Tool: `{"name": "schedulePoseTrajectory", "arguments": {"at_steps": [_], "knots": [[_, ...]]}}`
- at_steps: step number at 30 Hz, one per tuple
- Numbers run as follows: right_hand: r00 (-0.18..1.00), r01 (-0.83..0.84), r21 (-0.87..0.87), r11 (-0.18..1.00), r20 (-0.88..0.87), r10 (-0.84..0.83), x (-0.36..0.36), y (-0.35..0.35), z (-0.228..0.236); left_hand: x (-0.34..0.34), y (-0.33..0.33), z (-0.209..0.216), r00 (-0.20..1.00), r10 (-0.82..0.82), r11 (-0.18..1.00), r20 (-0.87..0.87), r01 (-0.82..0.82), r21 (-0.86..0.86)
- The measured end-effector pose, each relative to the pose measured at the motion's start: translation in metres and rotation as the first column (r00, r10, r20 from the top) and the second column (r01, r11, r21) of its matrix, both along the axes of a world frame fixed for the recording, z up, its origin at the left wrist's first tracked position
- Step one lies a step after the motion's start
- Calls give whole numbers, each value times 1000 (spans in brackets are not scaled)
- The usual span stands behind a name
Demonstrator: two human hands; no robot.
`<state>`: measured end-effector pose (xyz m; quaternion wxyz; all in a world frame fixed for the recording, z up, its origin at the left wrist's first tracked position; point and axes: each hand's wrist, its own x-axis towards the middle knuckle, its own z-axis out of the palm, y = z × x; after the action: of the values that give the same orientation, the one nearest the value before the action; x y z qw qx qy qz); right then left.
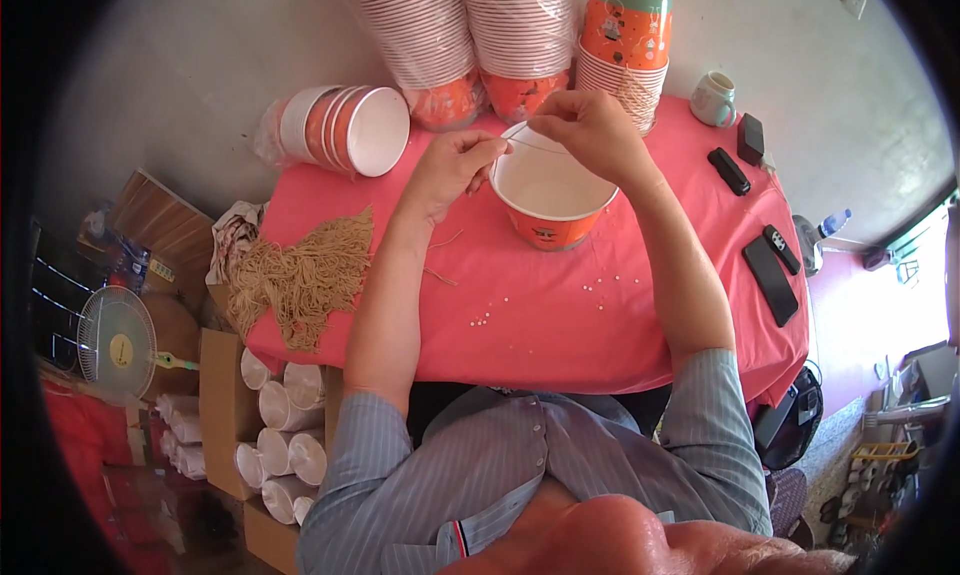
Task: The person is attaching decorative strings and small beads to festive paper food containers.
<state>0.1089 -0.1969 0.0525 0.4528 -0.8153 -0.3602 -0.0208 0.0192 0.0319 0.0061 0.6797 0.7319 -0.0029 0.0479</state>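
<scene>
An orange paper bucket point(540, 237) with a white rim and white inside stands upright at the middle of the pink-covered table. My left hand point(452, 173) is at its left rim, thumb and finger pinched on a thin string point(540, 149). My right hand point(592, 135) is above the far rim with its fingers closed on the same string, which spans the gap between both hands. How the string meets the bucket wall is hidden by my fingers. A loose string end point(445, 243) lies beside my left forearm.
A heap of tan strings point(300, 280) lies at left. Paper buckets point(378, 133) lie on their side behind it; tall stacks point(415, 35) stand at the back. Small white round bits point(480, 322) are scattered in front. A mug point(713, 100) and a phone point(769, 281) are at right.
</scene>
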Motion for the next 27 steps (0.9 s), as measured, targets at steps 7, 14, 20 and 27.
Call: {"name": "schedulePoseTrajectory", "arguments": {"at_steps": [7,14,20,27], "knots": [[990,131,76,988,51,-135,5,-1,-4,0,11,-5,1000,23,1000,4,-23,11],[932,78,-441,894,351,92,-22,1,-10,-4,1,3,1000,8,997,-5,-8,-79],[963,-269,-74,960,15,271,-15,5,-4,-7,0,2,999,-34,997,17,35,-75],[981,-175,-83,981,66,180,-11,5,-7,-8,-3,1,1000,-7,988,25,11,-155]]}}
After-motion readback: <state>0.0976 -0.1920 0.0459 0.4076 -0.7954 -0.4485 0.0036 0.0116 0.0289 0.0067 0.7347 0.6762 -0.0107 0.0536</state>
